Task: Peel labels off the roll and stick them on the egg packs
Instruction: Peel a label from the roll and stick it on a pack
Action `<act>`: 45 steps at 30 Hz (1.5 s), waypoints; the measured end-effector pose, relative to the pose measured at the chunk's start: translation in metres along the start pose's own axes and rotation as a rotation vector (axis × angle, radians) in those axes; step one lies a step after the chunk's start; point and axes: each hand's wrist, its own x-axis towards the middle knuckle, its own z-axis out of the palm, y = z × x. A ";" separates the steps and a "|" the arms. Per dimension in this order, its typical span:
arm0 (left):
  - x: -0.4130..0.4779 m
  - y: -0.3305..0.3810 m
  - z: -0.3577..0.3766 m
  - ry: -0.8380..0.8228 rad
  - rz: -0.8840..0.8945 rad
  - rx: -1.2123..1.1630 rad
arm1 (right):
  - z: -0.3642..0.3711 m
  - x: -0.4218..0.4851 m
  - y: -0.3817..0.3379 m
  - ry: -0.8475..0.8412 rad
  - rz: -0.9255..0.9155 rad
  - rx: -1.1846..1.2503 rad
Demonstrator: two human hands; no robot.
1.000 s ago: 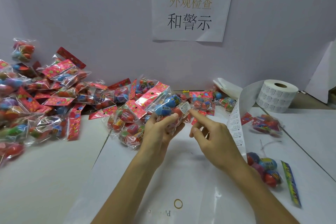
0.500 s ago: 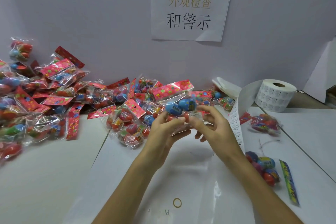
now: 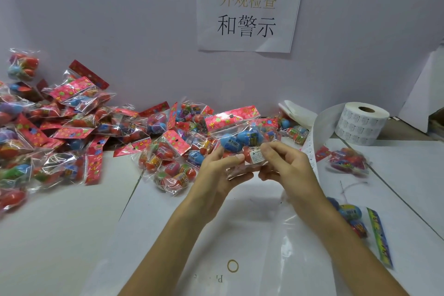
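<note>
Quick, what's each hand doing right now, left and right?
Left hand: closed around the egg pack, holding it off the table.
Right hand: pinching the same pack where the white label sits.

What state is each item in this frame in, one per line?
Pack, held up, red header uppermost.
Label, on the pack, print facing the camera.
Left hand, grips the pack.
Right hand, pinches the pack at the label.
Roll, standing on end, strip unwound.
Pile, loose packs heaped at left.

Left hand [image 3: 217, 170] grips egg pack [image 3: 242, 142]; right hand [image 3: 286, 166] presses label [image 3: 256, 155].
</note>
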 end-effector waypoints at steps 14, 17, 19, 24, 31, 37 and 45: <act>0.004 -0.007 0.002 0.103 0.118 0.241 | 0.002 -0.002 0.004 0.036 -0.124 -0.172; 0.005 -0.007 0.002 0.110 0.111 0.221 | 0.003 -0.002 0.002 0.021 -0.118 -0.154; 0.004 -0.007 0.002 0.111 0.108 0.209 | 0.003 -0.003 0.001 0.007 -0.116 -0.141; 0.003 -0.005 0.000 0.058 0.096 0.166 | 0.001 -0.004 -0.003 -0.024 -0.123 -0.119; 0.004 -0.007 0.000 0.081 0.104 0.230 | 0.001 -0.002 0.000 -0.032 -0.134 -0.134; 0.005 -0.005 0.003 0.199 0.206 0.315 | 0.002 -0.003 0.002 -0.063 -0.123 -0.178; 0.002 -0.006 0.004 0.205 0.238 0.348 | 0.003 -0.004 -0.002 -0.016 -0.094 -0.105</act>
